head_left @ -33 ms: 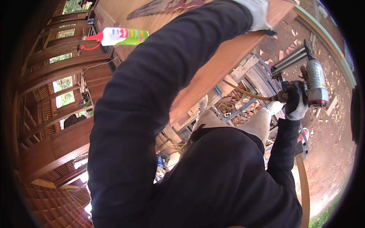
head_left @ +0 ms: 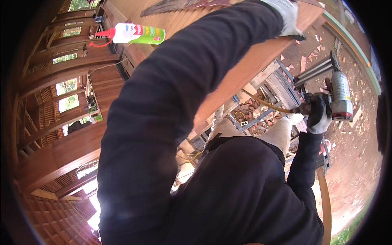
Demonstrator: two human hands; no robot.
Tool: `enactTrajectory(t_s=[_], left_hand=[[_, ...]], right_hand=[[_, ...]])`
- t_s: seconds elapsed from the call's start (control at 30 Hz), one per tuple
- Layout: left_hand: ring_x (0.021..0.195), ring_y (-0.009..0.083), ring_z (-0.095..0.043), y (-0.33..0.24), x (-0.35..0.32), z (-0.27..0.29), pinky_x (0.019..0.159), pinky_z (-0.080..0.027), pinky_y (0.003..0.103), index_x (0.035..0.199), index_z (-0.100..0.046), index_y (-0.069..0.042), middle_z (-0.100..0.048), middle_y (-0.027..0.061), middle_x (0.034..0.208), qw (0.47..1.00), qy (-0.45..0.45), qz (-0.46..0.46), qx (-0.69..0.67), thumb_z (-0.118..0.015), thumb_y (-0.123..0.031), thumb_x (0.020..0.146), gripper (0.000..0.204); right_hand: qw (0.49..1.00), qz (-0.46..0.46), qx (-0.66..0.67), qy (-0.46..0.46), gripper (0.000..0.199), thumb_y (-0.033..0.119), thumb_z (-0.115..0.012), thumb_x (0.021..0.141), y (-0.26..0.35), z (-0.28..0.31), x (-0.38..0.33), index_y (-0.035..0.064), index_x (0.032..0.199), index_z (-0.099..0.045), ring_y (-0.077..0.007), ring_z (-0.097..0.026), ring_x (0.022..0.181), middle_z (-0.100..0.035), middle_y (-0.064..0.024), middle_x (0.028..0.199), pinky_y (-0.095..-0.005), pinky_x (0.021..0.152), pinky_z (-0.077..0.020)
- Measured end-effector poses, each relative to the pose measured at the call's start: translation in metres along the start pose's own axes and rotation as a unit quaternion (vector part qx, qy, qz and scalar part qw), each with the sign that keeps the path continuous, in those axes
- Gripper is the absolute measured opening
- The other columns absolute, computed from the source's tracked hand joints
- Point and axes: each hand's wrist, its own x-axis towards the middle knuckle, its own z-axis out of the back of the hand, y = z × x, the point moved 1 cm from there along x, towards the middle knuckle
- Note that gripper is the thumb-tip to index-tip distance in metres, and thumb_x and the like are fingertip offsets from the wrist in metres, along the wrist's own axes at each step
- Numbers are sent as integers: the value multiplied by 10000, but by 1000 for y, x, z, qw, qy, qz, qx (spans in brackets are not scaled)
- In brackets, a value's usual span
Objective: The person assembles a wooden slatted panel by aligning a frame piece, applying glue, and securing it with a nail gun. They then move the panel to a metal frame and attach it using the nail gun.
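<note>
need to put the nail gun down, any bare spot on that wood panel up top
Bare wood panel lies between the glue bottle and the left hand; the sleeve hides part of it. The saw borders the far edge. Below the right hand with the nail gun, scraps crowd the ground.

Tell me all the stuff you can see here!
glue bottle: one, white and green with a red tip, lying on the wood panel at the top
wood panel: one, reddish brown, under the left hand
saw: one, grey blade, at the top edge
nail gun: one, grey and red, in the right hand
hose: one, yellow-brown, leading to the nail gun
wood scraps: many, reddish, on the ground
wooden frames: several, brown, on the left
left hand: one, white glove, resting on the wood panel
right hand: one, black and white glove, holding the nail gun
</note>
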Motion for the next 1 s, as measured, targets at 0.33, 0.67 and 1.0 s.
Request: enactTrajectory(t_s=[0.33, 0.67, 1.0], left_hand=[[1511, 407, -211, 37, -130, -55, 1213, -249, 503, 1603, -187, -95, -219, 290, 1610, 998, 26, -53, 35, -712, -515, 821, 1031], [1489, 384, -246, 45, -294, -88, 1222, -167, 590, 1584, -245, -132, -278, 214, 1590, 998, 0, 27, -53, -772, -408, 775, 1004], [1417, 376, -355, 33, -354, -114, 1200, -244, 542, 1510, -432, -154, -434, 160, 1485, 978, -132, 107, -118, -751, -352, 786, 816]], right_hand=[[928, -306, 212, -15, 204, 156, -545, 952, 38, -16, -34, -30, 918, -623, -174, -626, 639, -621, -100, 805, -312, 569, -519], [935, -276, 221, -18, 183, 156, -578, 942, 50, -14, -35, -11, 917, -647, -166, -626, 668, -647, -81, 814, -304, 624, -504], [910, -317, 266, -14, 243, 212, -628, 957, 70, -13, -38, -24, 1016, -644, -189, -678, 667, -685, -119, 805, -305, 562, -526]])
